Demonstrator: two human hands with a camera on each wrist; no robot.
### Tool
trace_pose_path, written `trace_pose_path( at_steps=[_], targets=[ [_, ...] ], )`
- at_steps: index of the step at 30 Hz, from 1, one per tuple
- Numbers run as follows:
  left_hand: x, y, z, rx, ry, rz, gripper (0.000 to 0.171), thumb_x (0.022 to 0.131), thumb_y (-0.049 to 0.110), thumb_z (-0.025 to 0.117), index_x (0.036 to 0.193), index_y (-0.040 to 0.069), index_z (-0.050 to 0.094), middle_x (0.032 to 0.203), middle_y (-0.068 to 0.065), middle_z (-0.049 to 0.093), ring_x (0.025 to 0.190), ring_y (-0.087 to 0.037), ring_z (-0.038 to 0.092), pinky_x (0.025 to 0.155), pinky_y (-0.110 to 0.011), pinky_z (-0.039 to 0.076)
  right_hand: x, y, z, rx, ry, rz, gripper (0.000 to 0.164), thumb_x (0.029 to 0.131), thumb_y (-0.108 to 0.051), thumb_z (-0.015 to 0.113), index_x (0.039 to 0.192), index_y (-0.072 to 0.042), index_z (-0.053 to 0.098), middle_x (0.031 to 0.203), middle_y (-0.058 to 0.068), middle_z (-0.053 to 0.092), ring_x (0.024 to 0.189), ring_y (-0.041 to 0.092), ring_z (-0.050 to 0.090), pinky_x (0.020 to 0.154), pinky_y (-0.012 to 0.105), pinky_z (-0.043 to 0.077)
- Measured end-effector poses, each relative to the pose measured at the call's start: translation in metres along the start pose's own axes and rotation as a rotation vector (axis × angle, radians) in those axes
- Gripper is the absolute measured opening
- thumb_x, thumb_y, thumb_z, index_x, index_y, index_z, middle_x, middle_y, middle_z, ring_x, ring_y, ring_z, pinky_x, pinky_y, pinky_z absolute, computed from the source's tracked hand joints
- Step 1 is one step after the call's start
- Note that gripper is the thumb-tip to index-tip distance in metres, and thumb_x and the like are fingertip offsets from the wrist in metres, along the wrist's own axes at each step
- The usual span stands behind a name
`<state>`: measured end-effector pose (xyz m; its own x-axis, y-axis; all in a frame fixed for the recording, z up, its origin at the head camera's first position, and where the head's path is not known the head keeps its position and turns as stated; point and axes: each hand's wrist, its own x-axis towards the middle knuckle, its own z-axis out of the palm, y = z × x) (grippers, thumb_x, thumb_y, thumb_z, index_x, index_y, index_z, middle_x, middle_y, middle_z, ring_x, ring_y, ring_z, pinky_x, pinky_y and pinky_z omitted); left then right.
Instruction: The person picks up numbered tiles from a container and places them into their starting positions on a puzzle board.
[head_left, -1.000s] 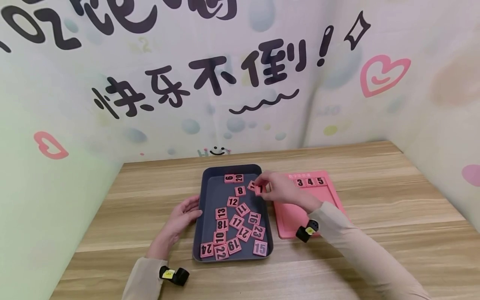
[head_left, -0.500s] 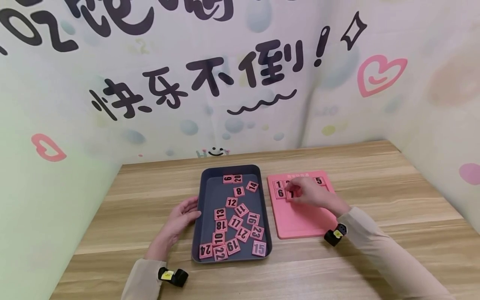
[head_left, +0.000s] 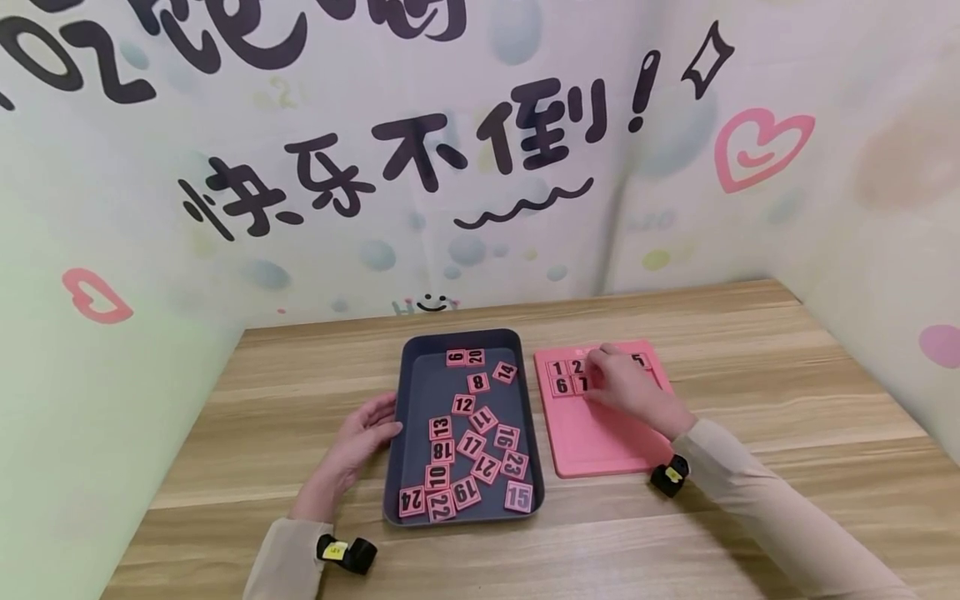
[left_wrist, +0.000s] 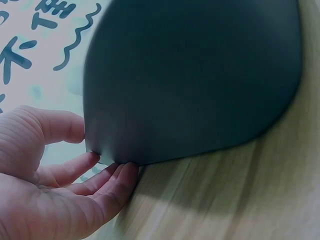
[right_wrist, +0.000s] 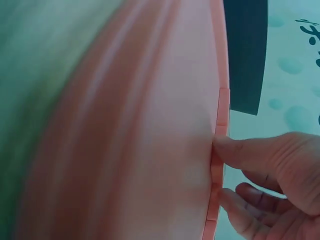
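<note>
In the head view, my left hand (head_left: 363, 437) rests against the left side of a dark grey tray (head_left: 412, 400), thumb and fingertips touching its outer wall. Pink number tiles lie scattered in the tray, such as tile 12 (head_left: 464, 405). My right hand (head_left: 626, 387) is over the upper part of a pink number puzzle board (head_left: 600, 442). Its thumb and fingertips touch tiles beside tile 7 (head_left: 582, 384), which sits right of tile 6 (head_left: 561, 386). Above are tile 1 (head_left: 557, 367), tile 2 (head_left: 575, 367) and tile 5 (head_left: 637, 361); the hand hides what lies between 2 and 5.
The wooden table (head_left: 300, 367) carries both tray and board side by side, with a narrow gap between them. Behind it hangs a printed cloth (head_left: 360, 242) with large black characters. A black camera band (head_left: 670, 476) is on the right wrist, another (head_left: 347, 553) on the left.
My right hand has carried tile 7 from the tray to the board's second row, and then shifted slightly up and right from it. The left hand has stayed at the tray.
</note>
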<state>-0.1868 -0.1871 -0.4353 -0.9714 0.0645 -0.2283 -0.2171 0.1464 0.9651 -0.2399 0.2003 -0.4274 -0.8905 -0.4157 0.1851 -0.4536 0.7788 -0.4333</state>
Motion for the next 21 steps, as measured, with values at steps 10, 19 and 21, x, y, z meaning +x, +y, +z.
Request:
trace_pose_path(
  at_steps=[10, 19, 21],
  targets=[
    [-0.001, 0.001, 0.001, -0.001, 0.003, 0.001, 0.054, 0.086, -0.005, 0.054, 0.138, -0.006, 0.038, 0.137, -0.027, 0.043, 0.125, -0.036, 0.042, 0.092, -0.027, 0.041, 0.001, 0.003, -0.001, 0.072, -0.043, 0.002, 0.018, 0.074, -0.001, 0.075, 0.073, -0.006, 0.059, 0.067, -0.001, 0.057, 0.063, 0.011, 0.052, 0.058, 0.025, 0.045],
    [-0.001, 0.001, 0.000, -0.010, 0.003, 0.002, 0.054, 0.086, -0.005, 0.053, 0.138, -0.006, 0.037, 0.136, -0.028, 0.042, 0.125, -0.036, 0.041, 0.088, -0.022, 0.042, 0.008, 0.000, -0.005, 0.076, -0.056, 0.020, 0.020, 0.073, -0.006, 0.079, 0.076, -0.005, 0.059, 0.068, 0.000, 0.055, 0.063, 0.013, 0.048, 0.058, 0.027, 0.042],
    [-0.002, 0.001, 0.000, -0.014, 0.001, 0.003, 0.054, 0.086, -0.006, 0.053, 0.138, -0.007, 0.037, 0.137, -0.028, 0.042, 0.125, -0.036, 0.041, 0.088, -0.022, 0.042, 0.014, -0.008, -0.007, 0.101, -0.055, 0.030, 0.022, 0.073, -0.009, 0.079, 0.079, -0.004, 0.059, 0.071, 0.002, 0.056, 0.065, 0.014, 0.049, 0.059, 0.028, 0.043]
  ],
)
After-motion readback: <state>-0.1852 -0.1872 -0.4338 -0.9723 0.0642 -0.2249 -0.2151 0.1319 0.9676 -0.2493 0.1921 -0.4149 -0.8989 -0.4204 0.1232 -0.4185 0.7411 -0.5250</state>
